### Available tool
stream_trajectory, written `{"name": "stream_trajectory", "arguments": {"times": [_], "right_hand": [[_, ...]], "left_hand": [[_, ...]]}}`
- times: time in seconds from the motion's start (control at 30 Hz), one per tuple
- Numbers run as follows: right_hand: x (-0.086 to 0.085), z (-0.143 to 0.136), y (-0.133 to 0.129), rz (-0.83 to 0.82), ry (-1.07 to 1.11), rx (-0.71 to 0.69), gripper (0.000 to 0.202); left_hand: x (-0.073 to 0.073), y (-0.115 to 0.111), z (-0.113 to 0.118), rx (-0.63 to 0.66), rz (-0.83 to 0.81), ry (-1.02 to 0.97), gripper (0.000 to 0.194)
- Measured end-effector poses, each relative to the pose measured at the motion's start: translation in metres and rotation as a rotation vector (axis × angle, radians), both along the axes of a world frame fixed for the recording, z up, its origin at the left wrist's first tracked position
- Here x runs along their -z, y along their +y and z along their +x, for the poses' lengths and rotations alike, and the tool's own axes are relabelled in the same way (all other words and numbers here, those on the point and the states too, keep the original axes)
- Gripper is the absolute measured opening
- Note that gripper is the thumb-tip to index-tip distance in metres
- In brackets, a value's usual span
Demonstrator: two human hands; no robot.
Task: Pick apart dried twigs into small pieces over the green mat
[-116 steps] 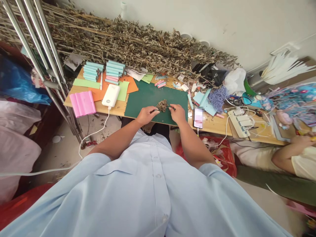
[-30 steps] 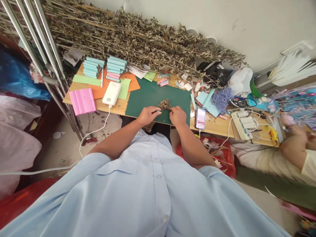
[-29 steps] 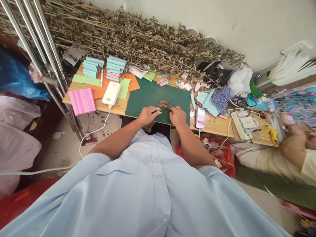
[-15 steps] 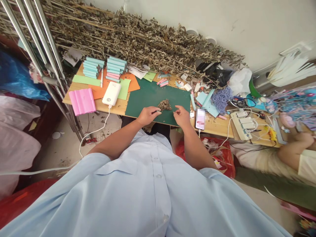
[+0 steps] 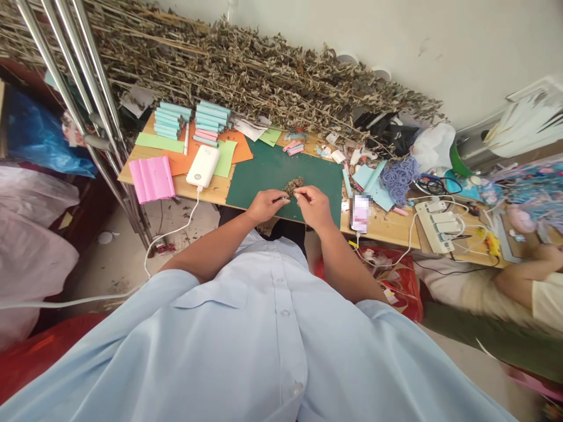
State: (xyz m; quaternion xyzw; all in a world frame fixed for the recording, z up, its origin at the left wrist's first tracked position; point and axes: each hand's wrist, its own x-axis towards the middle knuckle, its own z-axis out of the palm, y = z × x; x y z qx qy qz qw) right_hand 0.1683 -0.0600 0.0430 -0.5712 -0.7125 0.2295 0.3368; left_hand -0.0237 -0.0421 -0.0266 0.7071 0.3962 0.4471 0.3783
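A small heap of crumbled dried leaves (image 5: 294,184) lies on the dark green mat (image 5: 250,176). At the heap's near left side, my left hand (image 5: 266,205) is closed in a pinch around something small and pale that I cannot make out. My right hand (image 5: 314,205) has thumb and fingertips pressed together at the heap's right edge. What sits between the right fingertips, if anything, is too small to tell. Both hands are just above the mat, with the fingertips a short gap apart.
Dried leafy stalks (image 5: 246,70) are piled along the back. Blue paper rolls (image 5: 213,114) and a white power bank (image 5: 203,166) stand left. A phone (image 5: 360,212), purple yarn (image 5: 399,174) and a power strip (image 5: 434,225) lie right. A co-worker's arm (image 5: 528,275) shows far right.
My right hand has moved left to the heap, and its fingers have come together at the leaves. My left hand keeps its pinch. The whole view has shifted slightly.
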Motion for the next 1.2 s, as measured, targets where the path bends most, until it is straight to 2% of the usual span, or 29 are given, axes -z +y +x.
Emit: {"name": "stream_trajectory", "arguments": {"times": [0.13, 0.3, 0.6, 1.0, 1.2], "right_hand": [[-0.005, -0.017, -0.002, 0.026, -0.063, -0.027, 0.020], [-0.004, -0.025, -0.004, 0.044, -0.147, -0.056, 0.017], [-0.009, -0.017, -0.007, 0.146, -0.197, -0.212, 0.027], [-0.018, -0.010, -0.011, 0.120, -0.385, -0.324, 0.035], [-0.029, -0.012, -0.004, 0.127, -0.550, -0.415, 0.037]], "left_hand": [[0.003, 0.001, -0.001, 0.014, 0.022, -0.008, 0.035], [0.003, 0.001, -0.002, 0.017, 0.049, -0.008, 0.038], [0.001, 0.000, -0.001, 0.031, 0.050, -0.004, 0.037], [0.000, -0.001, -0.002, 0.028, 0.031, -0.010, 0.026], [-0.001, -0.001, -0.001, 0.026, 0.022, -0.025, 0.023]]}}
